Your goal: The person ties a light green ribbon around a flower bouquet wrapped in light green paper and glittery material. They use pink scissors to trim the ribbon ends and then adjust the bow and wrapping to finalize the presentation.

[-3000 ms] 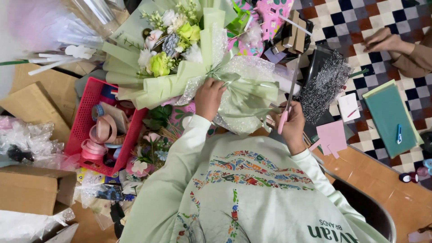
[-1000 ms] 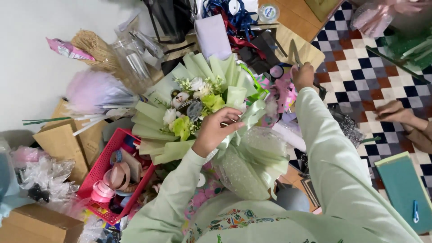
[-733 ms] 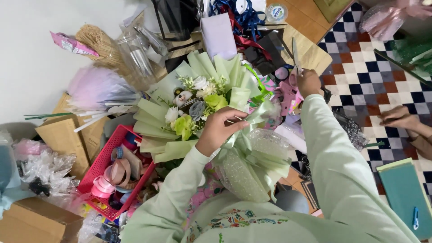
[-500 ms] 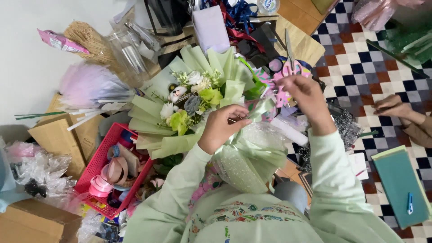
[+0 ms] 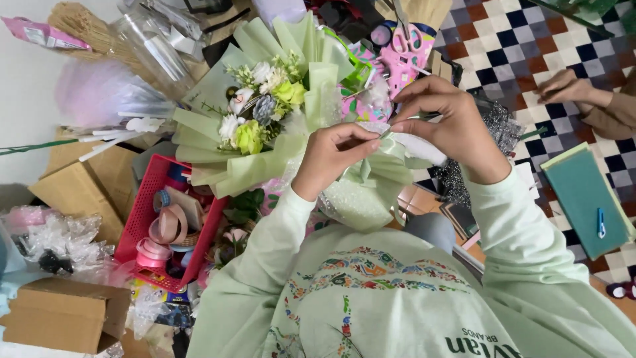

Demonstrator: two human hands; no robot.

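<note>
Pale green wrapping paper fans out around a bouquet (image 5: 265, 126) of white, yellow-green and grey-blue flowers, which lies across the person's lap and the clutter in front of them, blooms pointing to the upper left. At its narrow waist sits a light green ribbon bow (image 5: 377, 166), and both hands meet there. The left hand (image 5: 334, 159) curls over the stem end, thumb and forefinger pressed together on a bit of ribbon at the knot. The right hand (image 5: 450, 122) comes in from the other side, its fingertips pinched on what looks like the same strip of ribbon or thin white paper, the other fingers bent above it. Below the bow, clear bubbly film (image 5: 351, 202) covers the base of the bouquet.

Just left of the bouquet stands a red plastic basket (image 5: 142, 219) with rolls of pink ribbon (image 5: 169, 229) inside. Brown cardboard boxes (image 5: 73, 192) lie further left, with crumpled clear plastic (image 5: 59, 238) beside them. Above the bouquet, pink-handled scissors (image 5: 407, 40) rest among coloured scraps. A dark glittery sheet (image 5: 493, 132) shows behind the right wrist. On the chequered floor (image 5: 517, 46) to the right lies a teal book (image 5: 583, 199) with a small blue clip on it. Another person's hand (image 5: 566, 86) rests on the floor at the upper right.
</note>
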